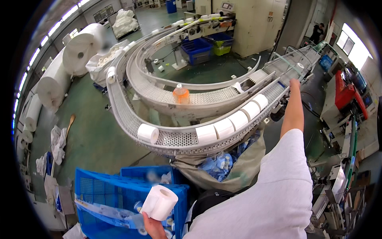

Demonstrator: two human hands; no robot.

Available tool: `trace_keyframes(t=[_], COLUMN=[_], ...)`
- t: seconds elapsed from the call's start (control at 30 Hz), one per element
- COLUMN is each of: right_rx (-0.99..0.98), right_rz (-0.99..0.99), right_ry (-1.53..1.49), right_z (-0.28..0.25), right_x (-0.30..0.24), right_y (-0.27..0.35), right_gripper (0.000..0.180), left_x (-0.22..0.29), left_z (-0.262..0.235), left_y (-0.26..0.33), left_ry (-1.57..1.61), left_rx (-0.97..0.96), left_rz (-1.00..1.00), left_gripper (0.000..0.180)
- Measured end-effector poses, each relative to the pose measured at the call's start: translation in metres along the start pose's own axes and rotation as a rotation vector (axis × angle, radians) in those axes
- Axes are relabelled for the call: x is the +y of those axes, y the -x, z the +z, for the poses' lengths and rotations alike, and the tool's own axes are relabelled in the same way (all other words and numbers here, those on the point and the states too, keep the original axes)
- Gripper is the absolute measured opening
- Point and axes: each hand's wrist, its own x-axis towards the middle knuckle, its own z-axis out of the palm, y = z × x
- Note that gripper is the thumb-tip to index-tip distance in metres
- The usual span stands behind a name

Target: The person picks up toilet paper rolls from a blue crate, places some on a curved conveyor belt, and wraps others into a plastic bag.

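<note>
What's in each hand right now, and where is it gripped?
Left hand grips a white paper roll from below, at its lower end. Right hand reaches to the conveyor; its hold cannot be told.

A green painted floor (91, 131) fills the left and middle of the frame, scuffed in places. Along the upper left edge runs a strip of bright windows (59, 20), and daylight also pours through an opening (354, 47) at the upper right. Huge white paper reels (81, 47) stand against the left wall. At the top centre sits a beige cabinet (254, 24), with blue crates (197, 49) on the floor before it. Metal machinery (342, 131), partly red, crowds the right edge; its details are perhaps too warped to read.
</note>
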Motion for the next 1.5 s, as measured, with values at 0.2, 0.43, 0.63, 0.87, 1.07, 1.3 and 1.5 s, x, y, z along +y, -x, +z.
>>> trace_keyframes(t=[0.2,0.43,0.63,0.87,1.07,1.3,1.5], right_rx=[-0.553,-1.052,-0.79,-0.766,-0.825,-0.828,-1.213], right_rz=[-0.06,-0.323,-0.399,-0.217,-0.363,-0.547,-0.323], right_ry=[0.179,0.425,0.53,0.206,0.289,-0.008,-0.501], right_z=[0.109,0.288,0.397,0.47,0.471,0.395,0.279], right_x=[0.043,0.119,0.138,0.204,0.185,0.094,0.013], right_y=[0.069,0.272,0.335,0.342,0.354,0.36,0.433], right_gripper=[0.028,0.085,0.097,0.092,0.077,0.059,0.062], left_x=[-0.009,0.003,-0.002,-0.008,0.002,0.018,0.026], left_z=[0.032,0.056,0.046,0.034,0.032,0.029,0.034], left_y=[-0.009,0.002,0.016,0.038,0.022,0.011,0.002], left_ry=[-0.015,-0.003,0.072,0.143,0.225,0.197,0.185], left_rx=[-0.031,0.079,0.267,0.418,0.417,0.399,0.342], left_rz=[0.16,0.154,0.187,0.186,0.157,0.125,0.081], left_gripper=[0.049,0.044,0.044,0.045,0.05,0.05,0.047])
